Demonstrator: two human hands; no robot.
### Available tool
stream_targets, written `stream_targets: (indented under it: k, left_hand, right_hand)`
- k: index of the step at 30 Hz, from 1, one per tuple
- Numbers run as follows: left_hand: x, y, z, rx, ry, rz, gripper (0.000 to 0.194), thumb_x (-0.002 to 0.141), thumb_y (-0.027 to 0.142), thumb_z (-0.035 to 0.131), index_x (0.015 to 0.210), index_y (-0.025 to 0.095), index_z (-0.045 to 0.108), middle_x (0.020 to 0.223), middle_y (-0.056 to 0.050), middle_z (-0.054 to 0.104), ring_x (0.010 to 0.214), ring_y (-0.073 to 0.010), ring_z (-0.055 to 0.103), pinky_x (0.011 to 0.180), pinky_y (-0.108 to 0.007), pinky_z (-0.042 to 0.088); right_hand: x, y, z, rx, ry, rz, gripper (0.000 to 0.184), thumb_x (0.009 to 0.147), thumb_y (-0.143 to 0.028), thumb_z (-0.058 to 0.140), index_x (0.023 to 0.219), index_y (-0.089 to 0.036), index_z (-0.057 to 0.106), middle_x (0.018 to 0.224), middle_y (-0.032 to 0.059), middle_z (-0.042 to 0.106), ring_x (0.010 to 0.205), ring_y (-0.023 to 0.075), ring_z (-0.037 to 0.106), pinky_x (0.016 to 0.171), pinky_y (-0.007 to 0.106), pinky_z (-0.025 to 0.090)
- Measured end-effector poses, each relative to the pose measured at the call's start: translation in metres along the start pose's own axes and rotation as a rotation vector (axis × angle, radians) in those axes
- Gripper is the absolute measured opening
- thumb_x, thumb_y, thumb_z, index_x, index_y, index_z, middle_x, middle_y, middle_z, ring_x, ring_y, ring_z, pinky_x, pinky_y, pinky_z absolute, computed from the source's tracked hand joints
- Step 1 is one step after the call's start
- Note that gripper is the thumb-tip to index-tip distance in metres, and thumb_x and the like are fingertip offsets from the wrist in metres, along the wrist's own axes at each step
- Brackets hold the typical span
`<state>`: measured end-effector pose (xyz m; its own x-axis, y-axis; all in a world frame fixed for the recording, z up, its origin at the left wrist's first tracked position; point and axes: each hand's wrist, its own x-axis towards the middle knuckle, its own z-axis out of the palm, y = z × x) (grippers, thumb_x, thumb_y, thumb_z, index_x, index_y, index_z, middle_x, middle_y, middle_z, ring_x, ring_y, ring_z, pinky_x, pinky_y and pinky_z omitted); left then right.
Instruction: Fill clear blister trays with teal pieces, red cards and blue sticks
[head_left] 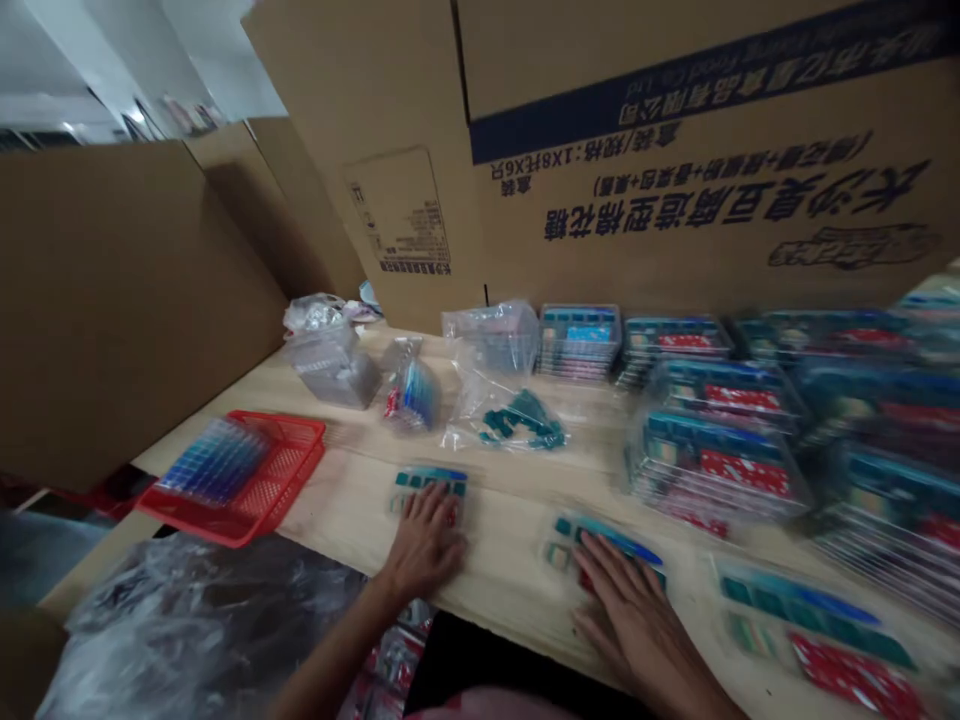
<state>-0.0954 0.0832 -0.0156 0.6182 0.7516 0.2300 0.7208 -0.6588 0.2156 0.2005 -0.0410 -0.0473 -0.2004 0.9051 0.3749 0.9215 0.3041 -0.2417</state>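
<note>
My left hand [424, 545] lies flat, fingers stretched out, on a small clear packet with teal and blue contents [427, 482] on the wooden table [510, 500]. My right hand [637, 610] rests flat with fingers spread on a second similar packet [592, 540] nearer the table's front edge. A third packet with a red card [810, 630] lies to the right of my right hand. The picture is smeared by motion.
A red mesh basket [292, 470] with blue items stands at the left. Clear bags [502, 410] and stacks of packaged sets [712, 460] fill the back and right. Large cardboard boxes [675, 150] wall the table. Crumpled plastic [195, 620] lies at the front left.
</note>
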Motion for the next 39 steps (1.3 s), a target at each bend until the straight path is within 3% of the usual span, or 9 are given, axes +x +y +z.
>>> stream_targets:
  k: [3,7,10,14,21,27,32,36,39]
  left_hand:
    - [-0.006,-0.020,-0.015,-0.086,0.159,-0.037,0.057,0.083,0.036,0.053,0.133,0.017,0.035,0.142,-0.018,0.036,0.129,-0.0312,0.036,0.102,-0.052,0.033]
    - [-0.004,-0.053,-0.035,-0.132,0.427,-0.382,0.048,0.086,0.039,0.048,0.126,0.013,0.041,0.125,-0.018,0.049,0.118,-0.0290,0.047,0.097,-0.048,0.040]
    - [0.002,-0.061,-0.037,-0.193,0.325,-0.438,0.047,0.083,0.047,0.050,0.117,0.015,0.047,0.117,-0.015,0.054,0.111,-0.0290,0.051,0.093,-0.047,0.044]
    - [0.009,-0.045,-0.020,-0.142,0.087,-0.132,0.036,0.081,0.050,0.051,0.098,0.019,0.055,0.122,-0.014,0.052,0.122,-0.0328,0.041,0.102,-0.052,0.034]
    - [0.002,-0.009,-0.013,-0.182,0.059,-0.048,0.032,0.079,0.046,0.056,0.099,0.021,0.058,0.124,-0.013,0.051,0.117,-0.0313,0.045,0.096,-0.050,0.040]
    - [-0.005,-0.015,-0.030,-0.561,0.218,-0.520,0.042,0.083,0.052,0.047,0.107,0.019,0.054,0.118,-0.012,0.055,0.111,-0.0267,0.053,0.089,-0.042,0.046]
    - [-0.002,-0.021,-0.031,-0.862,0.184,-0.675,0.054,0.083,0.061,0.036,0.108,0.017,0.054,0.114,-0.012,0.061,0.101,-0.0247,0.059,0.084,-0.040,0.048]
    - [0.001,-0.022,-0.025,-0.787,0.111,-0.625,0.058,0.073,0.061,0.051,0.111,0.017,0.053,0.112,-0.012,0.062,0.100,-0.0250,0.060,0.084,-0.040,0.049]
    - [0.002,-0.022,-0.020,-0.687,0.090,-0.610,0.068,0.061,0.062,0.061,0.111,0.016,0.053,0.106,-0.011,0.063,0.096,-0.0271,0.060,0.084,-0.042,0.049]
  right_hand:
    - [0.005,0.004,-0.025,0.085,0.009,0.079,0.056,0.085,-0.038,0.050,0.138,-0.022,0.036,0.140,0.0134,0.043,0.126,0.0312,0.042,0.097,0.050,0.041]
    - [0.011,0.022,-0.054,0.114,0.041,0.185,0.054,0.083,-0.044,0.052,0.130,-0.020,0.042,0.135,0.0153,0.045,0.124,0.0324,0.043,0.097,0.051,0.040]
    - [0.017,0.034,-0.074,0.153,0.080,0.261,0.044,0.084,-0.040,0.053,0.124,-0.021,0.046,0.126,0.0139,0.051,0.118,0.0299,0.048,0.097,0.050,0.041]
    - [0.027,0.030,-0.094,0.249,0.070,0.325,0.039,0.082,-0.035,0.058,0.118,-0.021,0.048,0.118,0.0116,0.054,0.113,0.0263,0.051,0.094,0.044,0.044]
    - [0.033,0.011,-0.056,0.163,-0.248,0.249,0.069,0.061,-0.035,0.071,0.123,-0.017,0.048,0.139,0.0168,0.036,0.129,0.0345,0.031,0.103,0.053,0.029]
    - [0.034,0.014,-0.051,0.227,-0.176,0.248,0.066,0.058,-0.028,0.066,0.121,-0.019,0.046,0.123,0.0136,0.047,0.115,0.0311,0.044,0.095,0.047,0.037]
    - [0.095,-0.041,-0.040,0.309,-0.178,0.050,0.077,0.053,-0.033,0.073,0.122,-0.017,0.045,0.124,0.0145,0.045,0.116,0.0312,0.040,0.098,0.046,0.033]
    - [0.144,-0.093,-0.004,0.279,-0.270,-0.040,0.081,0.049,-0.042,0.079,0.119,-0.017,0.047,0.122,0.0155,0.045,0.110,0.0328,0.041,0.094,0.049,0.034]
    - [0.151,-0.104,0.006,0.246,-0.294,-0.045,0.082,0.051,-0.049,0.079,0.119,-0.016,0.046,0.124,0.0165,0.045,0.111,0.0339,0.041,0.095,0.051,0.033]
